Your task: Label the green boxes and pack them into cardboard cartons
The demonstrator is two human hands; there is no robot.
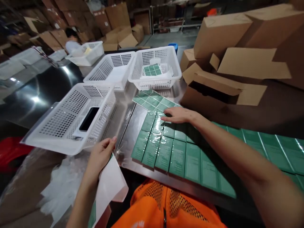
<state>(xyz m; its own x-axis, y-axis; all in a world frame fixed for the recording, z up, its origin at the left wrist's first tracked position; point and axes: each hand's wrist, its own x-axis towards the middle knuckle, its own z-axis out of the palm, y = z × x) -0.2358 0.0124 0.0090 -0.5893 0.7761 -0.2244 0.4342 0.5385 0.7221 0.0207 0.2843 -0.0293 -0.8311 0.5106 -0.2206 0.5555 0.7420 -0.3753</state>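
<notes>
My left hand (pixel 104 152) is closed, thumb against fingers, on a sheet of paper (pixel 112 182) that hangs down, its white side towards me and a bit of green showing at the edge. My right hand (pixel 178 114) reaches over rows of green shrink-wrapped boxes (pixel 163 152), its fingers stretched out at the back row. Whether a fingertip holds anything small cannot be made out. Just beyond those fingers lies a sheet of green labels (pixel 154 100), divided by white lines, touching the back of the boxes.
White perforated baskets stand around: one with a black phone (pixel 89 118), one with white sheets (pixel 116 74), one with green label sheets (pixel 152 69). An open carton (pixel 213 88) is at right. Crumpled white backing paper (pixel 61 186) lies lower left. Another person (pixel 72 41) is far left.
</notes>
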